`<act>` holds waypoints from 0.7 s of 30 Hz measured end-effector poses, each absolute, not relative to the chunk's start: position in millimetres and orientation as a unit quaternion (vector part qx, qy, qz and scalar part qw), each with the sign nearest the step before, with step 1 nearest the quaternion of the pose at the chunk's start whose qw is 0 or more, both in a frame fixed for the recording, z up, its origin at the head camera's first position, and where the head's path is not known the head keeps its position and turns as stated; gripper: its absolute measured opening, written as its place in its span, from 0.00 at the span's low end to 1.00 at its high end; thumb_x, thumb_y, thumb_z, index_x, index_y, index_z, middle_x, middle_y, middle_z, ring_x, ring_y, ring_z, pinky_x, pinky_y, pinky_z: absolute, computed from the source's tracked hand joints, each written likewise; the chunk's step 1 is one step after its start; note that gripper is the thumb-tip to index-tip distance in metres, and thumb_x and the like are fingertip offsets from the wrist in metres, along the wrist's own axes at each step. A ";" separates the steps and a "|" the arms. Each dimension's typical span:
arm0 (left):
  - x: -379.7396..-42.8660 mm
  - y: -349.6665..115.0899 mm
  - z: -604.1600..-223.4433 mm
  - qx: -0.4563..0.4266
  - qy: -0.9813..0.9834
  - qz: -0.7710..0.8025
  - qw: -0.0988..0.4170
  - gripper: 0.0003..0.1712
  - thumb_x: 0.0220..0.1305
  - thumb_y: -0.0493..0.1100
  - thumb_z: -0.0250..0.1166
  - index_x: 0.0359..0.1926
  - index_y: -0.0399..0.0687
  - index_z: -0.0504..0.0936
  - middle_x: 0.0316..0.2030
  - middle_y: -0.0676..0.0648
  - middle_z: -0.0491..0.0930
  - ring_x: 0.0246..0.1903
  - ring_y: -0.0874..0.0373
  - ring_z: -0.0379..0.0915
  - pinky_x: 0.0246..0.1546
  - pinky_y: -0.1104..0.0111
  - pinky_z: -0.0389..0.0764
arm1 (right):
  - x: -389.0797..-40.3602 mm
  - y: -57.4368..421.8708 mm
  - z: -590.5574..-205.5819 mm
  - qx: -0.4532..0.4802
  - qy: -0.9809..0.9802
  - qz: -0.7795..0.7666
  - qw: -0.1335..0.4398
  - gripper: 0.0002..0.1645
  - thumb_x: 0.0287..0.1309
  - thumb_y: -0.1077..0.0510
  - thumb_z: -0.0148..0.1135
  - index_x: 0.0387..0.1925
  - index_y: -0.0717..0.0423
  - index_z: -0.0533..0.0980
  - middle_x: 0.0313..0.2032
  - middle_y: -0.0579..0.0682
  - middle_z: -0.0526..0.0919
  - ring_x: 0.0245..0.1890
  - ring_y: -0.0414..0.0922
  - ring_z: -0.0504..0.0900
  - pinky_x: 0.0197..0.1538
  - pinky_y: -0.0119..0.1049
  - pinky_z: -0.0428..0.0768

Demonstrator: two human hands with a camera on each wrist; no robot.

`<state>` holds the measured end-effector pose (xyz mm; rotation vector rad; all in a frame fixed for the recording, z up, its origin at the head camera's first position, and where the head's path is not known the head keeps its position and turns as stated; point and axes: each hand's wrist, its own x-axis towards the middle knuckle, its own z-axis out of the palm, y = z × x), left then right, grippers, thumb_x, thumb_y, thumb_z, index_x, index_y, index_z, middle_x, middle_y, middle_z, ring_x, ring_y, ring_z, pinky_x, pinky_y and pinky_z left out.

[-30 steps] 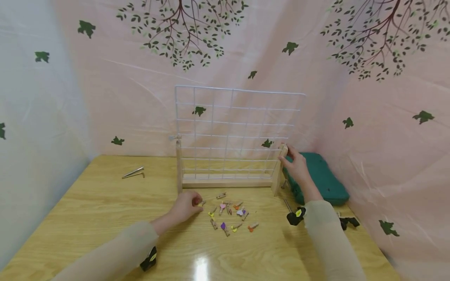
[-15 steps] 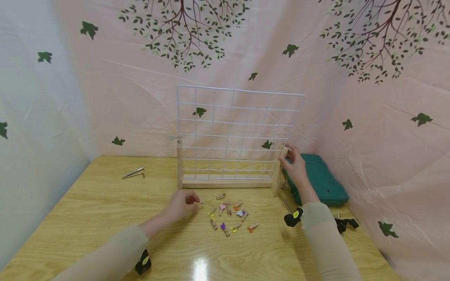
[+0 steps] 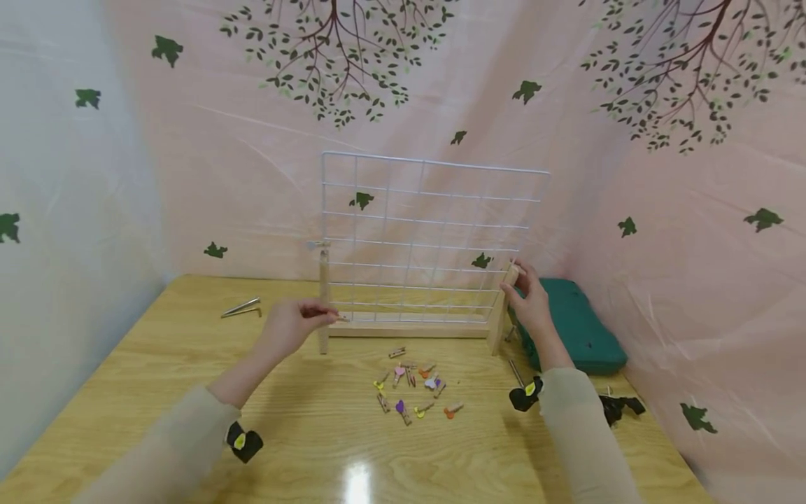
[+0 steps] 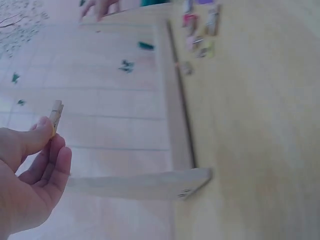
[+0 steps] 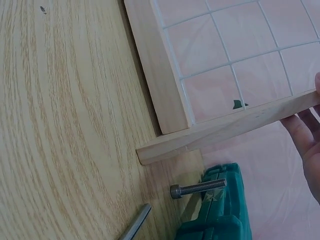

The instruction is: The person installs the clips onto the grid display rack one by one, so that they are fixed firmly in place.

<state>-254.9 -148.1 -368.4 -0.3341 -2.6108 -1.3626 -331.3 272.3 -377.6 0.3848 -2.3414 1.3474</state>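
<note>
My left hand (image 3: pixel 292 325) pinches a small wooden clothespin (image 4: pixel 56 116) between thumb and fingers, with a bit of yellow at its held end. In the head view this hand is beside the left post of a wooden stand (image 3: pixel 409 329). A white wire grid (image 3: pixel 434 164) stands upright in the stand. At the stand's right post (image 5: pixel 225 127), my right hand (image 3: pixel 532 301) holds the upper end, thumb on one side and fingers on the other. Several more clothespins (image 3: pixel 403 413), with coloured hearts and other shapes, lie scattered on the table before the stand.
Behind the right hand lies a green case (image 3: pixel 576 329). A bolt (image 5: pixel 197 188) and a metal rod (image 5: pixel 136 222) are near it. Far left on the table (image 3: pixel 352 448) rest a bolt and a hex key (image 3: pixel 242 312). A patterned cloth (image 3: pixel 252 189) hangs behind.
My left hand has risen from the table near the pile, moving up and left to the stand's left post with the clothespin. The right hand keeps its place on the right post.
</note>
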 end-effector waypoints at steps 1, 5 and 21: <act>-256.7 -149.9 -361.4 -0.105 -0.874 -0.463 0.107 0.11 0.52 0.48 0.65 0.35 0.49 0.83 0.32 0.48 0.83 0.31 0.58 0.79 0.30 0.70 0.79 | -330.9 272.3 -377.8 0.139 -0.839 0.483 0.207 0.34 0.58 0.60 0.55 0.64 0.55 0.54 0.56 0.65 0.68 0.57 0.57 0.67 0.41 0.41 0.78; -269.0 -158.8 -335.6 -0.081 -0.846 -0.486 0.203 0.12 0.48 0.44 0.68 0.34 0.44 0.82 0.31 0.45 0.82 0.29 0.60 0.78 0.27 0.76 0.78 | -330.7 270.7 -378.3 0.135 -0.834 0.490 0.214 0.34 0.58 0.60 0.55 0.64 0.54 0.55 0.56 0.65 0.68 0.56 0.58 0.67 0.38 0.44 0.79; -329.8 -174.2 -291.8 -0.011 -0.810 -0.491 0.319 0.04 0.52 0.35 0.65 0.31 0.40 0.80 0.29 0.42 0.82 0.29 0.60 0.80 0.29 0.78 0.78 | -332.5 270.0 -379.0 0.116 -0.824 0.514 0.209 0.33 0.57 0.63 0.55 0.64 0.54 0.55 0.55 0.65 0.69 0.55 0.57 0.68 0.42 0.50 0.78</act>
